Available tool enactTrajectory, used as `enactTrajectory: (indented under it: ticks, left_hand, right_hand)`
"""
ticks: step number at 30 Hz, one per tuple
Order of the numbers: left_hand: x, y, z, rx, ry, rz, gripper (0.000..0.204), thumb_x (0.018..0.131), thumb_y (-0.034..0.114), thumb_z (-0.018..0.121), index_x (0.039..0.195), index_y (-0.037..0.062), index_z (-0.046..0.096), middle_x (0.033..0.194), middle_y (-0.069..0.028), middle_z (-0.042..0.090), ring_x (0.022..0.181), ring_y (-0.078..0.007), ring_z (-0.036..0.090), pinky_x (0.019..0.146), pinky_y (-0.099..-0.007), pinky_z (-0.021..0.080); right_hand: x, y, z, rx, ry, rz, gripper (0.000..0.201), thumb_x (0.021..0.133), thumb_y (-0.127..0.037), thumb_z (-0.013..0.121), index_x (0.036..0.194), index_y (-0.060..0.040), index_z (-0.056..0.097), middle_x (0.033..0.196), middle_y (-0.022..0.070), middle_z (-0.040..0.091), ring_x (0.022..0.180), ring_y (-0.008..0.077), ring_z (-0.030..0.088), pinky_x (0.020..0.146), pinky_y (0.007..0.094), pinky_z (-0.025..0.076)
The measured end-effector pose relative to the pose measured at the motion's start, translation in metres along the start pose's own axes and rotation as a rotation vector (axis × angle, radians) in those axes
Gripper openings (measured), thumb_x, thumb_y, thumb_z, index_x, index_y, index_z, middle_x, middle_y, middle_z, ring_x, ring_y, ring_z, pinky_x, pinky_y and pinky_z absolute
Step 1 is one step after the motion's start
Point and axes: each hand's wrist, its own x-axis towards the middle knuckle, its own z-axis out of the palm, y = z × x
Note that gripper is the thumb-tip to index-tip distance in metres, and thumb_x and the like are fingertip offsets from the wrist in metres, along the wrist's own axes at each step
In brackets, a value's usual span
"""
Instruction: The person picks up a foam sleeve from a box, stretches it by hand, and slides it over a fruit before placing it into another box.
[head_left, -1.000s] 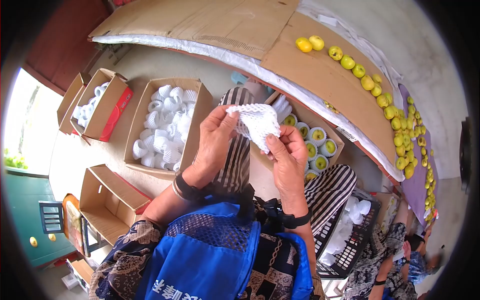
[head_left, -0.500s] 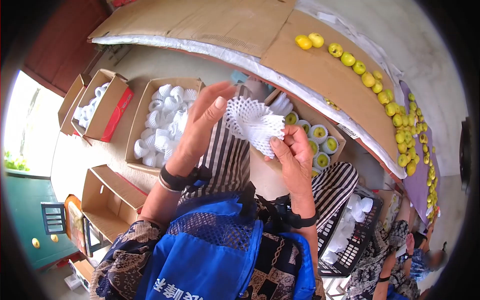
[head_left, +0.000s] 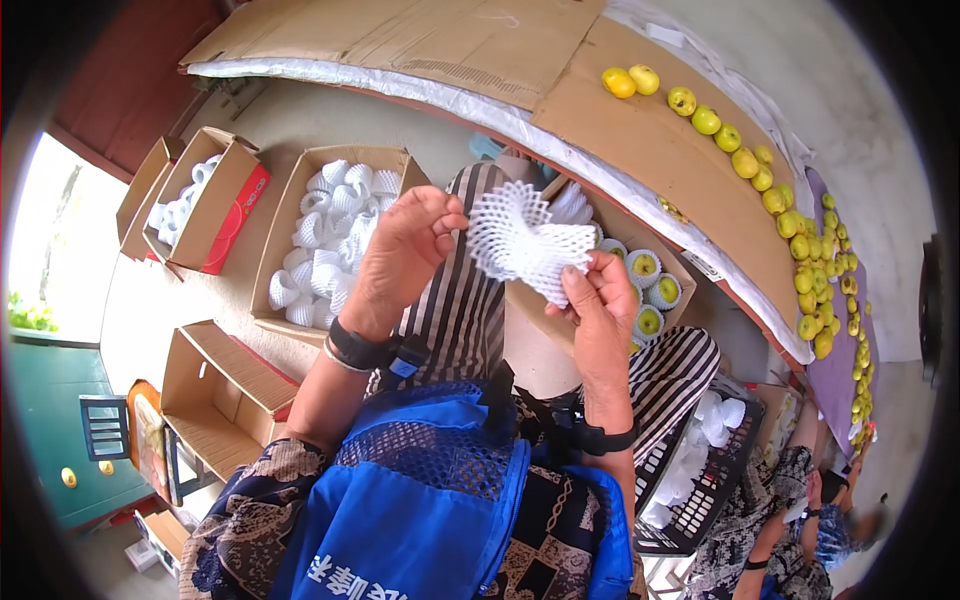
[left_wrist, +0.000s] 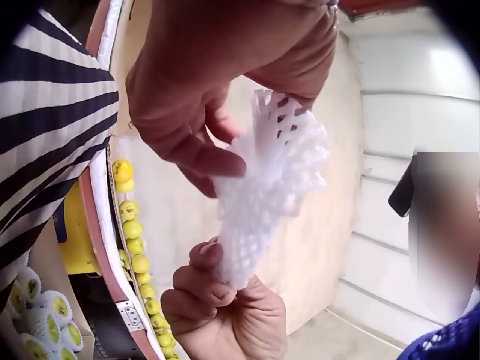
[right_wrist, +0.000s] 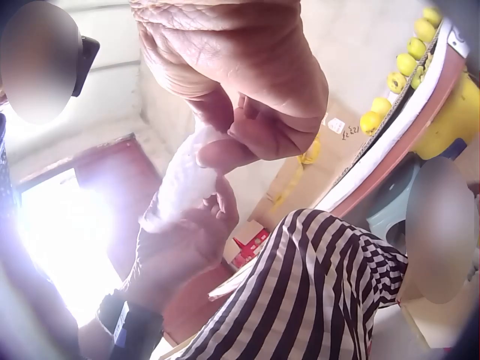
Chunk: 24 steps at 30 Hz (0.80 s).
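A white foam fruit net (head_left: 525,240) is spread wide at its left end, its lattice standing out. My right hand (head_left: 605,310) pinches the narrow end between thumb and fingers. Beside the flared rim is my left hand (head_left: 410,250), its fingers loosely bent and their tips right at the mesh. In the left wrist view, the left fingers (left_wrist: 225,161) overlap the net (left_wrist: 259,195) from above, while the right hand (left_wrist: 225,315) grips it from below. Behind the net, a carton (head_left: 680,262) contains green apples (head_left: 648,320) in foam nets.
A carton (head_left: 270,310) full of loose foam nets stands to the left, with a smaller red-sided box (head_left: 232,225) beyond. An opened carton (head_left: 200,425) lies nearer. Yellow-green apples (head_left: 745,162) line the cardboard-covered table (head_left: 570,100). A black crate (head_left: 740,450) with foam nets stands at right.
Both hands pinched the bunched net at first. The left hand then let go and spread its fingers; they are now bent beside the rim. The net has flared open in the right hand.
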Motion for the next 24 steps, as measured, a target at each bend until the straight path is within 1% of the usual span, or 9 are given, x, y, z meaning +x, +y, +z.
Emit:
enactTrajectory:
  ticks: [3,7,8,11,12,15,19,22,24]
  left_hand:
    - [-0.012,0.0,0.011,0.238,0.041,-0.127,0.036,0.095,0.037,0.054,0.114,0.0062,0.054,0.1,-0.0095,0.064,0.09,-0.0162,0.061,0.077,-0.0262,0.049]
    - [-0.028,-0.001,0.023,0.708,-0.198,-0.478,0.053,0.092,0.054,0.055,0.109,0.0049,0.059,0.098,-0.0079,0.067,0.088,-0.0138,0.064,0.072,-0.0272,0.05]
    - [-0.03,-0.002,0.025,0.732,-0.251,-0.515,0.055,0.092,0.055,0.055,0.112,0.0041,0.058,0.1,-0.01,0.067,0.093,-0.0165,0.064,0.079,-0.0301,0.052]
    - [-0.034,-0.01,0.035,0.521,-0.227,-0.458,0.056,0.093,0.054,0.054,0.116,0.0032,0.056,0.107,-0.0132,0.065,0.101,-0.0208,0.064,0.091,-0.0379,0.051]
    - [-0.031,-0.014,0.031,0.369,-0.196,-0.499,0.051,0.094,0.046,0.055,0.121,0.0032,0.054,0.116,-0.0148,0.063,0.108,-0.0245,0.063,0.101,-0.0447,0.046]
    - [-0.033,-0.013,0.036,0.063,-0.064,-0.465,0.045,0.093,0.036,0.057,0.123,0.0034,0.054,0.119,-0.0137,0.062,0.11,-0.0254,0.062,0.103,-0.0459,0.045]
    - [-0.026,-0.021,0.024,0.134,-0.1,-0.415,0.04,0.095,0.024,0.055,0.128,0.002,0.053,0.118,-0.01,0.063,0.109,-0.021,0.062,0.096,-0.0403,0.05]
    - [-0.026,-0.023,0.032,0.289,0.052,-0.412,0.039,0.098,0.025,0.055,0.129,0.0013,0.052,0.118,-0.0094,0.063,0.107,-0.0177,0.062,0.092,-0.0362,0.052]
    - [-0.027,-0.026,0.033,0.301,0.027,-0.377,0.041,0.098,0.027,0.056,0.129,0.0009,0.053,0.117,-0.009,0.063,0.107,-0.0168,0.062,0.09,-0.0348,0.052]
  right_hand:
    - [0.001,0.005,0.0,0.003,0.036,-0.055,0.015,0.094,-0.006,0.06,0.105,-0.0009,0.053,0.096,0.0064,0.063,0.077,0.0082,0.057,0.063,0.0233,0.05]
    - [0.001,0.017,0.004,-0.243,0.047,-0.289,0.018,0.088,0.003,0.061,0.104,-0.0016,0.054,0.101,0.0064,0.063,0.079,0.0102,0.058,0.065,0.0251,0.05]
    - [0.002,0.02,0.004,-0.334,0.057,-0.373,0.02,0.086,0.005,0.062,0.103,-0.002,0.055,0.102,0.0066,0.063,0.079,0.0109,0.058,0.066,0.0257,0.051]
    - [-0.004,0.005,0.009,-0.69,0.053,-0.488,0.025,0.079,0.009,0.061,0.1,-0.0045,0.059,0.102,0.0089,0.064,0.082,0.0168,0.062,0.069,0.0298,0.051]
    - [-0.003,0.011,0.009,-0.724,0.046,-0.567,0.026,0.073,0.009,0.062,0.094,-0.006,0.062,0.101,0.0104,0.064,0.085,0.0242,0.063,0.072,0.0336,0.051]
    - [-0.005,0.011,0.014,-0.886,-0.049,-0.682,0.025,0.071,0.008,0.064,0.091,-0.0064,0.064,0.099,0.009,0.064,0.087,0.0289,0.063,0.073,0.0368,0.051]
    - [-0.009,0.005,0.016,-1.009,-0.187,-0.697,0.022,0.07,0.002,0.069,0.09,-0.0059,0.064,0.098,0.008,0.064,0.089,0.0277,0.063,0.073,0.0365,0.051]
    - [-0.012,-0.002,0.016,-0.819,-0.231,-0.6,0.019,0.073,-0.003,0.073,0.09,-0.0052,0.064,0.096,0.0075,0.065,0.079,0.0236,0.063,0.068,0.034,0.051]
    - [-0.014,-0.004,0.013,-0.673,-0.148,-0.382,0.021,0.075,-0.006,0.075,0.092,-0.0047,0.064,0.095,0.0075,0.065,0.073,0.0206,0.062,0.064,0.0317,0.05]
